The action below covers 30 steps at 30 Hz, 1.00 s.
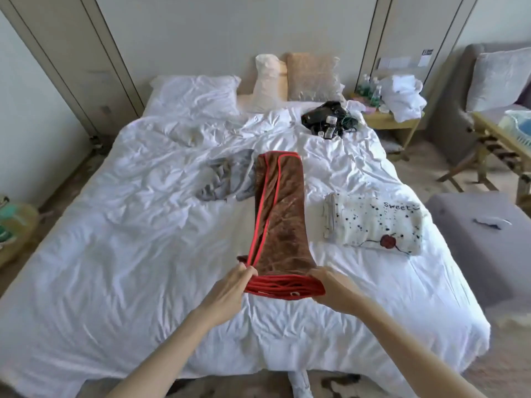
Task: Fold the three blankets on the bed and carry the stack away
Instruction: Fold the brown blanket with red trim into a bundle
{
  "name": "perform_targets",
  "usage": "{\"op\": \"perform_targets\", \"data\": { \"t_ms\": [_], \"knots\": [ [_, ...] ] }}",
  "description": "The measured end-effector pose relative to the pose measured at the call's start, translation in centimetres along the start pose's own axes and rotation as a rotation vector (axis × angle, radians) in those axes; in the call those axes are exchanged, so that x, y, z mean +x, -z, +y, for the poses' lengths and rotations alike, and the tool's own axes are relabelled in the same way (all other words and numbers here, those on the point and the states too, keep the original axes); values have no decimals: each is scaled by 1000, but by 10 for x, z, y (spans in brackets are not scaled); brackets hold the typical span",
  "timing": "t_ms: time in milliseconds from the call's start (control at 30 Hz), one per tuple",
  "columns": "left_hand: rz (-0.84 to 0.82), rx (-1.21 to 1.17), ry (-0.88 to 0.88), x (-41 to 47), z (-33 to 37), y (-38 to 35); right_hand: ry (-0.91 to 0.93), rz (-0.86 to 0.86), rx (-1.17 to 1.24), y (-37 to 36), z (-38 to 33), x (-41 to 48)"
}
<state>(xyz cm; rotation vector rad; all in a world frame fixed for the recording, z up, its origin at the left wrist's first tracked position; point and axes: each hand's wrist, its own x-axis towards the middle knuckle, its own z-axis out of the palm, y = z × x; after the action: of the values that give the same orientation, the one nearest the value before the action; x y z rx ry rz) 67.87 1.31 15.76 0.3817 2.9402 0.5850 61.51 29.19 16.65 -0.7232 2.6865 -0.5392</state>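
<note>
A brown blanket with red trim lies as a long narrow strip down the middle of the white bed. My left hand grips its near left corner and my right hand grips its near right corner, lifting that end slightly. A folded white blanket with dark spots, a red flower and the word "Sweet" lies to the right of the strip. A crumpled grey blanket lies to the left of the strip's far end.
Pillows stand at the headboard. A black bag with cables and small devices sits on the far right of the bed. A bedside table with bottles and white cloth, a grey bench and a wooden rack stand right.
</note>
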Motion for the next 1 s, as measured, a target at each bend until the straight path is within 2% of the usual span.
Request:
{"op": "perform_targets", "data": {
  "t_ms": [133, 333, 600, 733, 833, 1000],
  "knots": [
    [-82, 62, -49, -36, 1, -39, 11, -32, -29, -51, 3, -32],
    [-245, -14, -8, -69, 0, -85, -10, -100, -19, -94, 11, -61],
    [-294, -304, 138, -46, -11, -95, -94, -143, 82, -104, 27, -48],
    [-238, -536, 234, 0, -23, -77, -171, -136, 285, -81, 42, -11],
    [-141, -634, 351, 45, -35, -59, -270, -53, 430, -60, 58, 32],
    [-58, -776, 539, 127, -57, -38, -330, 24, 574, -30, 88, 116]
  ]
}}
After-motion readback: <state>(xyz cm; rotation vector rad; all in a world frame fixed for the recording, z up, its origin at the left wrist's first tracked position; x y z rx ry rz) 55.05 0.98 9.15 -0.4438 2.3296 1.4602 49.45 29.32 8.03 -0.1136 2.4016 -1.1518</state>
